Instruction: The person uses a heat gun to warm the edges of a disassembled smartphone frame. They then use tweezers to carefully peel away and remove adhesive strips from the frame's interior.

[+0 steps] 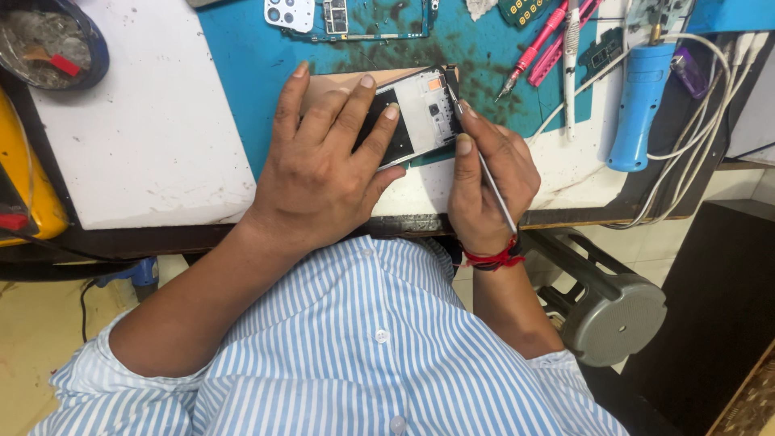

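Striped blue-and-white shirt cloth point(355, 355) with small round buttons fills the bottom of the view, closest to the camera. Above it, at the near edge of the table point(137, 137), both hands work on an opened phone point(420, 113). It is a flat rectangle with its back off, showing a pale grey inner frame, a dark panel at one end and a small orange patch near the far end. It lies tilted on a thin tan card point(339, 81), which sits on a blue mat point(242, 56) stained with dark, rough blotches.

The left hand point(323, 161) lies flat over the phone's near end, fingers spread and slightly bent, fingertips pressing down on the dark panel and the card; it pins the phone rather than gripping it. The right hand point(492, 178) is closed in a pen-like pinch on a thin metal tool point(484, 161), thumb and forefinger clamped near its tip, which touches the phone's right edge. The shiny shaft runs back across the hand towards a red thread band point(492, 258) on the wrist.

Along the table's far edge lie pink-handled tools point(537, 44), a white phone part point(289, 14) with lens holes and a green circuit board point(379, 20). At the right edge, a smooth blue handheld tool point(642, 97) lies beside white cables point(710, 105). A dark round bowl point(48, 44) sits at the far left corner. A grey stool point(613, 307) stands below the table.
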A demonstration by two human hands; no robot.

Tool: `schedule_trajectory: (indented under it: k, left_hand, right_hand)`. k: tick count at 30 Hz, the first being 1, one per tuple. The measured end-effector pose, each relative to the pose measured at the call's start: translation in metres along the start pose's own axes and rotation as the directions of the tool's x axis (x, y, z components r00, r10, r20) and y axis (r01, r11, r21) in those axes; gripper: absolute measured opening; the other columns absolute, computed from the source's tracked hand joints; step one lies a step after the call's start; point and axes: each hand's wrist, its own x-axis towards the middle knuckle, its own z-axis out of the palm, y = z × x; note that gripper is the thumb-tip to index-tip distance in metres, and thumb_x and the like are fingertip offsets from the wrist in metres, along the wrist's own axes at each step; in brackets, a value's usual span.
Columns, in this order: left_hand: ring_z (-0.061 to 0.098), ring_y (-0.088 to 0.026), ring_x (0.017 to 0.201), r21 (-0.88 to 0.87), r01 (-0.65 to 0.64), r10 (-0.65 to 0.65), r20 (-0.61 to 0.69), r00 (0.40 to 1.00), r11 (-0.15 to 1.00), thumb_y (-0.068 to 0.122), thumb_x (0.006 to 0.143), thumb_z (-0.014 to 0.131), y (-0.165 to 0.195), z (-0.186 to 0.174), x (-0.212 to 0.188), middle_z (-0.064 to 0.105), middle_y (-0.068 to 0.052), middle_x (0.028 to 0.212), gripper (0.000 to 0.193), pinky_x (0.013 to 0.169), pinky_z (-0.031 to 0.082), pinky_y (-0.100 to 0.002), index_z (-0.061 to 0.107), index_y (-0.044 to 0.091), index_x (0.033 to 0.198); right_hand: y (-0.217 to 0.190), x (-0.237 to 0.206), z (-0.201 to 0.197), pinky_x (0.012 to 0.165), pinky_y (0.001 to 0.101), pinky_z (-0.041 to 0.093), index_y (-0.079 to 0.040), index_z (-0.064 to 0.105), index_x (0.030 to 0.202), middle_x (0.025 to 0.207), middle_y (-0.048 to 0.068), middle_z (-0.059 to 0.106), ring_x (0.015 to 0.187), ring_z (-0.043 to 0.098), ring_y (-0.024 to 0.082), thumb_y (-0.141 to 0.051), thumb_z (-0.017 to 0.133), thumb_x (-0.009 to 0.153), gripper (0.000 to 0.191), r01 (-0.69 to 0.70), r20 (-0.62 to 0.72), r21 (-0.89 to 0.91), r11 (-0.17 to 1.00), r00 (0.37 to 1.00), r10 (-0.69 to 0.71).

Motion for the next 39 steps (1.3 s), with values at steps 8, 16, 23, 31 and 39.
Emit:
schedule_trajectory:
  k: [8,16,23,31,39]
  left_hand:
    - [0.059,-0.034,0.131,-0.027,-0.007,0.007,0.005,1.0,1.0,0.046,0.1,0.078,-0.002,0.0,0.002,0.064,-0.028,0.14,0.057,0.126,0.024,-0.058,0.072,0.002,0.136]
    - [0.058,-0.037,0.13,-0.029,-0.013,0.013,0.004,1.0,1.0,0.049,0.096,0.077,-0.007,-0.002,0.004,0.064,-0.027,0.139,0.06,0.122,0.033,-0.055,0.072,0.002,0.134]
    - [0.059,-0.037,0.13,-0.061,-0.009,0.008,-0.007,1.0,0.998,0.049,0.096,0.077,-0.009,0.001,0.007,0.064,-0.027,0.138,0.059,0.119,0.039,-0.052,0.072,0.002,0.132]
    - [0.061,-0.036,0.127,-0.056,0.016,-0.017,-0.023,1.0,0.998,0.047,0.097,0.077,-0.003,0.002,0.007,0.065,-0.026,0.138,0.056,0.118,0.04,-0.052,0.073,0.002,0.132]
    - [0.062,-0.036,0.125,-0.059,-0.002,-0.001,-0.04,0.999,0.998,0.047,0.098,0.076,-0.009,0.001,0.008,0.066,-0.027,0.136,0.056,0.115,0.042,-0.05,0.073,0.002,0.131]
  right_hand:
    - [0.002,0.009,0.01,0.093,0.0337,0.056,0.0,0.068,0.13,0.125,0.016,0.074,0.105,0.072,0.027,-0.002,0.065,0.109,0.021,0.062,-0.008,-0.031,0.998,0.998,-0.062]
    - [0.011,0.02,0.008,0.095,0.0299,0.052,-0.002,0.073,0.127,0.122,0.013,0.074,0.105,0.066,0.02,-0.009,0.067,0.111,0.018,-0.11,0.031,0.216,0.97,0.994,0.106]
    - [0.021,0.025,0.003,0.093,0.03,0.05,-0.002,0.074,0.125,0.121,0.013,0.074,0.103,0.062,0.02,-0.01,0.07,0.109,0.018,-0.111,0.089,0.218,0.97,0.992,0.094]
    - [0.016,0.02,0.002,0.091,0.0321,0.054,-0.001,0.072,0.127,0.122,0.016,0.074,0.102,0.069,0.024,-0.004,0.069,0.109,0.019,0.007,0.038,0.094,0.996,0.999,-0.01]
    - [0.007,0.02,0.009,0.087,0.0343,0.053,-0.001,0.072,0.122,0.119,0.015,0.074,0.1,0.069,0.027,0.002,0.071,0.104,0.018,0.126,-0.007,-0.069,0.99,0.992,-0.127]
